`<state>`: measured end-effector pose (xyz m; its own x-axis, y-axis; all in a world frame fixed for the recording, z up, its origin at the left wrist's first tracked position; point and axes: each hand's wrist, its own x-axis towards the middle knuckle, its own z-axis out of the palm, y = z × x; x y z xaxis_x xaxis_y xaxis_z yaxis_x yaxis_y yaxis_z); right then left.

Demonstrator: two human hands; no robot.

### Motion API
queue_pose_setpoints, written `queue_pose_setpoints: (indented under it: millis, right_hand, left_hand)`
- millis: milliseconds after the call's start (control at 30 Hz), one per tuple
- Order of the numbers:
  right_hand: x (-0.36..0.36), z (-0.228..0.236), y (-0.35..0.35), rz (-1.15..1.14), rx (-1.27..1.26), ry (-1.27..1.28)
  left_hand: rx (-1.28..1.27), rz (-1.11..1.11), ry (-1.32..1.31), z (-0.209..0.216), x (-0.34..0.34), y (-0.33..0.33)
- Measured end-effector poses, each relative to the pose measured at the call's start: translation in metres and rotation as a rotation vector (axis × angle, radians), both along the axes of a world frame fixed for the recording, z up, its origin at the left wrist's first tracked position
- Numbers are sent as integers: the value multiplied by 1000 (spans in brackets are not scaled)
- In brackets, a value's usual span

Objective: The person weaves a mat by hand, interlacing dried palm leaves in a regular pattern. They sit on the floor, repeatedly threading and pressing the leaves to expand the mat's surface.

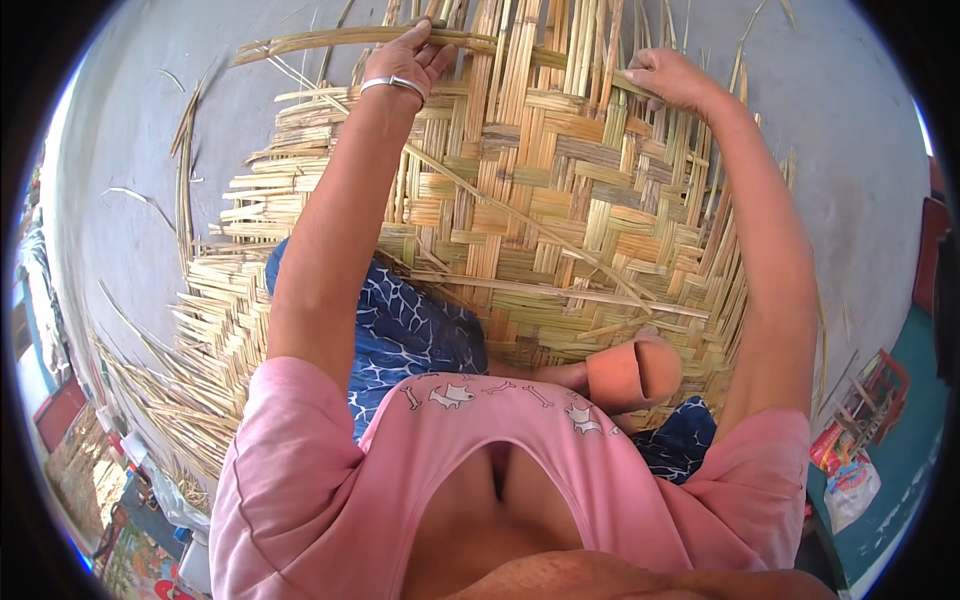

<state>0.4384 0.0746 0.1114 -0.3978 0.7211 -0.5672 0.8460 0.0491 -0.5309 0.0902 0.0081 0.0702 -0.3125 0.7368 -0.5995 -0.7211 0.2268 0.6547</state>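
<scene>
A partly woven mat (560,210) of flat, straw-coloured reed strips lies on the grey floor in front of me. Across its far part runs a bundle of reed strips (300,42), passing sideways among the lengthwise strips. My left hand (408,62) grips this bundle near its left part, thumb on top, with a metal bangle on the wrist. At the far right, my right hand (672,80) is closed, pinching the strips by the bundle's right end; its fingertips are partly hidden. One loose thin strip (520,218) lies slantwise over the woven part.
My foot in an orange-brown sandal (632,374) rests on the mat's near part, beside blue patterned cloth (415,325). Loose reed scraps (183,180) lie on the floor at left. A plastic bag (852,490) and a red rack (880,395) stand at right.
</scene>
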Motion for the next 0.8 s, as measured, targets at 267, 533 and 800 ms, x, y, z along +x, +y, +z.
queue_pose_setpoints:
  millis: [267, 533, 800]
  right_hand:
    - [-8, 3, -5, 225, 206, -163]
    - [-41, 9, -34, 411, 482, -451]
    - [-150, -27, -67, 348, 706, 169]
  left_hand:
    - [-78, 59, 96, -9, -11, -54]
    - [-121, 81, 13, -25, -22, -56]
    - [-78, 50, -65, -24, -32, -61]
